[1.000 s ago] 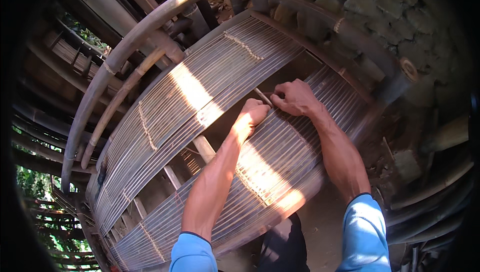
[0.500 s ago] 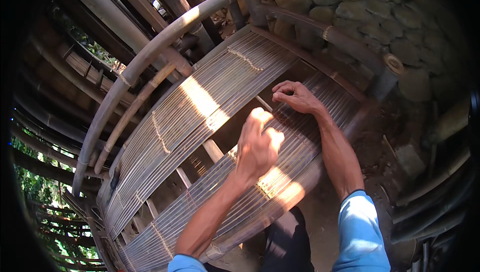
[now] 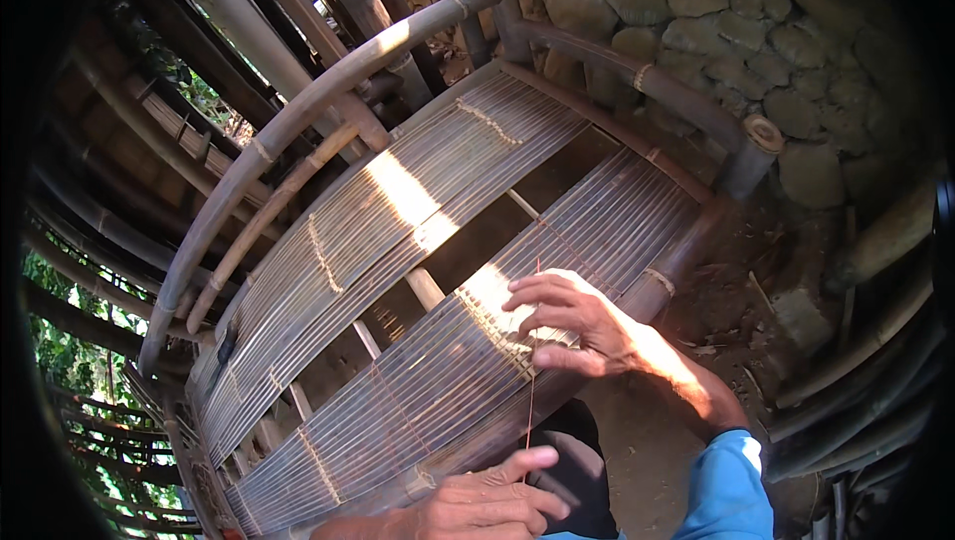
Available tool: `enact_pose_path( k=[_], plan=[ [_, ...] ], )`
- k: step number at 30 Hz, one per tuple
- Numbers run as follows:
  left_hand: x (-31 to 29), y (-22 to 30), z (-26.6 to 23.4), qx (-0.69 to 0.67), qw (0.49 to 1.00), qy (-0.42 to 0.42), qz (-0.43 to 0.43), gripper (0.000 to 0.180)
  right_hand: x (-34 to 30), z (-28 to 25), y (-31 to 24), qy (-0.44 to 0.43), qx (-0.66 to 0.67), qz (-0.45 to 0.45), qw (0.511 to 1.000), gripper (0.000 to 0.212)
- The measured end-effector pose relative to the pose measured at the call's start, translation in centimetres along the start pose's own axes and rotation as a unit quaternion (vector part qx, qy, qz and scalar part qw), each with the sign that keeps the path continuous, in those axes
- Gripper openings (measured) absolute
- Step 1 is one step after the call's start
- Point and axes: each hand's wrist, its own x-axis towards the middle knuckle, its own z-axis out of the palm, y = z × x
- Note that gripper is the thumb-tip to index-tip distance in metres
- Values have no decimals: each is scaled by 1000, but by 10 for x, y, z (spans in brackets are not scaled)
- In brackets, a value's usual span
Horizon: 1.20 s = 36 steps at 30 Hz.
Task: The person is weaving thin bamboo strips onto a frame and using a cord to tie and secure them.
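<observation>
Split-bamboo mat [image 3: 418, 242] lies across bamboo frame [image 3: 298, 122].
</observation>
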Motion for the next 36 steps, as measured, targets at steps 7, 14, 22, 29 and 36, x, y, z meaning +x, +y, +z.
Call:
enact_pose_path(
  k=[7,14,22,29,36],
  plan=[
    [-15,3,22,73,997,-4,23,24,-59,18,-17,85,22,58,994,57],
    [-44,-39,-36,208,971,106,-56,10,-30,-40,-54,-250,35,260,932,40],
    [-243,-177,-163,587,667,323,-328,26,81,53,66,-2,-26,154,988,25],
    [-253,-232,-178,682,638,262,-241,19,87,58,172,46,-142,158,976,30],
    [-279,-230,-174,684,627,270,-257,21,67,58,225,37,-283,160,945,50]
  ],
)
